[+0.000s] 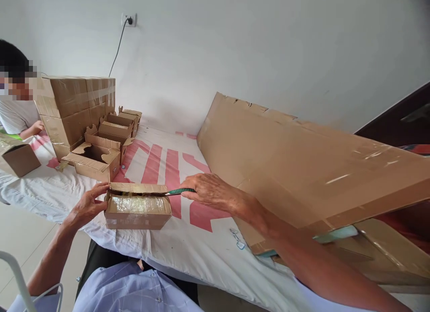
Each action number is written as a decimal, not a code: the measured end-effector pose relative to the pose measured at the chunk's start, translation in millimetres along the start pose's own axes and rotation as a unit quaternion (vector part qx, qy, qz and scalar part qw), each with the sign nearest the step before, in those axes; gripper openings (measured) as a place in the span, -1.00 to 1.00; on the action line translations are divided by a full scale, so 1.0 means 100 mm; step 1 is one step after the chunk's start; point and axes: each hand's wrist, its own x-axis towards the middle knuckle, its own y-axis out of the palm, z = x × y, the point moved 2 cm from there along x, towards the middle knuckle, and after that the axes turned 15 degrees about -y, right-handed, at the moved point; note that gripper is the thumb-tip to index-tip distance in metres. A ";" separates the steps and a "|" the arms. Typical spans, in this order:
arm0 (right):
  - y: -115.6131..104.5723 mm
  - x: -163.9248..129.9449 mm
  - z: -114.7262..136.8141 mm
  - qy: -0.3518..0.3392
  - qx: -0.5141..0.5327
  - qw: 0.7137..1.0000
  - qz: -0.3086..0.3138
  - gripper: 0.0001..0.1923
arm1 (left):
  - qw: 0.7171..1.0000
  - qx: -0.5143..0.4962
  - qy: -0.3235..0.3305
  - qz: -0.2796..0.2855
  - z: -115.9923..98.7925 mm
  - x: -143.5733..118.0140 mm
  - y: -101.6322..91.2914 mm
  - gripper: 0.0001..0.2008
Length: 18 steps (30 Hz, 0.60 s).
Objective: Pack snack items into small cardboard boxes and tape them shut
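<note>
Two hands on small taped box [137, 206] near front edge of sheet-covered table [188, 244]. Left hand [88, 205] curled against box's left end, steadying it. Right hand [210, 191] closed round green-handled knife [179, 191], blade at tape under top flap. Step: slitting tape seal. Next move calls for shallow, level cut, left fingers kept off blade's line. Blade tip hidden under flap; box contents unseen; big cardboard sheet [302, 168] cut off at right.
</note>
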 end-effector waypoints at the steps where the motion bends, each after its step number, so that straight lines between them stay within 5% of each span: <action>1: -0.02 -0.07 -0.06 0.008 0.021 1.000 -0.001 -0.80 | 1.000 -0.001 -0.001 0.004 -0.01 0.00 0.00 -0.48; 3: -0.04 -0.24 -0.17 0.027 0.088 0.996 -0.021 -0.76 | 1.000 -0.005 -0.001 0.017 -0.02 0.00 0.00 -0.50; 6: 0.10 -0.52 -0.32 0.077 0.193 0.968 -0.138 -0.63 | 0.999 -0.010 0.005 0.042 -0.03 0.02 -0.02 -0.48; 11: 1.18 -0.96 -0.43 0.172 0.176 0.926 -0.287 -0.55 | 0.996 -0.003 0.028 0.088 0.01 0.12 -0.09 -0.33; 14: 1.91 -1.14 -0.36 0.228 0.115 0.927 -0.276 -0.59 | 0.995 0.022 0.016 0.100 0.04 0.20 -0.14 -0.17; 18: 2.25 -1.18 -0.30 0.244 0.082 0.926 -0.275 -0.60 | 0.986 0.110 0.010 0.121 0.05 0.25 -0.19 0.22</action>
